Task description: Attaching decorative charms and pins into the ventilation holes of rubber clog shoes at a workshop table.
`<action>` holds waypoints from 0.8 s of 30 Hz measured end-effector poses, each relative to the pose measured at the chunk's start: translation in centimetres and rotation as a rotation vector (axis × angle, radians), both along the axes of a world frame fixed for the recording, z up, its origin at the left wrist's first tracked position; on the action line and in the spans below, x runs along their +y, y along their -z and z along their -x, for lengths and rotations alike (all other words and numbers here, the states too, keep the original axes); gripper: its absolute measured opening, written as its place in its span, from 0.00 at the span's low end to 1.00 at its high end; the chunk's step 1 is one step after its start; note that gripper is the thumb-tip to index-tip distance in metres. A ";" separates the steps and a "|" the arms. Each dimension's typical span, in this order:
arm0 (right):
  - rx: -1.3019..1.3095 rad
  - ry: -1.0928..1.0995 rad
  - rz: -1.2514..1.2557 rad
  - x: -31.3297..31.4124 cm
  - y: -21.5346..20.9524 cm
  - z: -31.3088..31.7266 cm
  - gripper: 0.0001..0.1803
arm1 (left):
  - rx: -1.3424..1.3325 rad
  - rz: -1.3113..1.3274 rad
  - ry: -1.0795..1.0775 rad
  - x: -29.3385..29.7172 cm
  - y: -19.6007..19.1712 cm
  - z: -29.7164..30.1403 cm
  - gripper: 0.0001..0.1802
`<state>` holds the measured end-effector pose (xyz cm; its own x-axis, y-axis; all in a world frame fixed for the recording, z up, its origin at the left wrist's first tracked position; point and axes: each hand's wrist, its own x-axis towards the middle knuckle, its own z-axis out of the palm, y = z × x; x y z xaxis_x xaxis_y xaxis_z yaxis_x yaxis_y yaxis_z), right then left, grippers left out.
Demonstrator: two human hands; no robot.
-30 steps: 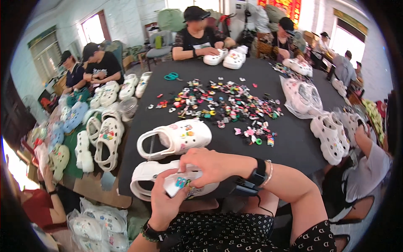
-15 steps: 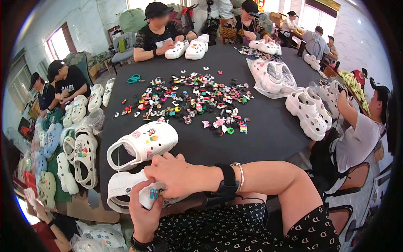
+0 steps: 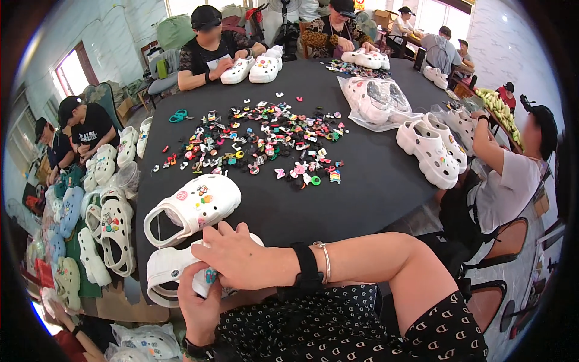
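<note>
At the table's near edge lies a white foam clog (image 3: 164, 260), partly covered by my hands. My right hand (image 3: 247, 256) reaches across its top with fingers bent over it. My left hand (image 3: 196, 301) grips the clog's near side, thumb and forefinger on either side of a teal shoe charm (image 3: 210, 276). Fingertips of both hands meet at that charm; its back is hidden. Just beyond stands the matching white clog (image 3: 211, 196), fitted with several colourful charms, its heel strap toward the left.
Loose charms (image 3: 259, 139) are heaped mid-table, with teal scissors (image 3: 179, 116) behind. Bagged white clogs (image 3: 377, 99) and an unbagged clog pair (image 3: 427, 158) stand right. More clogs (image 3: 116, 226) crowd the left side. Co-workers (image 3: 208, 51) sit around the table.
The whole view has shifted slightly, so things sit further left. My hands remain on the near clog; my right fingers have moved closer over the teal charm, covering more of it.
</note>
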<state>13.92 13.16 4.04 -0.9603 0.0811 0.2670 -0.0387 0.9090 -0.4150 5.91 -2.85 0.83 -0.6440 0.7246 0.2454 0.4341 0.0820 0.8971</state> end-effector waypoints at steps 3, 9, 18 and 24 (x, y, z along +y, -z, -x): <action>-0.046 0.019 0.037 0.1 -0.2 -0.3 0.27 | -0.007 0.010 0.013 0.0 -0.5 0.0 0.23; -0.051 -0.039 0.306 2.0 0.7 -0.7 0.24 | -0.239 -0.028 0.116 -0.1 -2.6 2.4 0.35; 0.006 -0.116 0.158 2.8 4.7 -6.0 0.30 | 0.163 0.221 -0.023 -0.7 -4.8 12.4 0.35; -0.005 0.020 0.085 4.1 8.3 -7.9 0.28 | 0.546 0.685 -0.200 0.1 -5.6 16.3 0.34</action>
<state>21.78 17.27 -4.22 -0.9595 0.1221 0.2540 -0.0192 0.8709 -0.4911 -10.43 -2.79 6.41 -0.6940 0.7117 0.1093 0.7061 0.6431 0.2964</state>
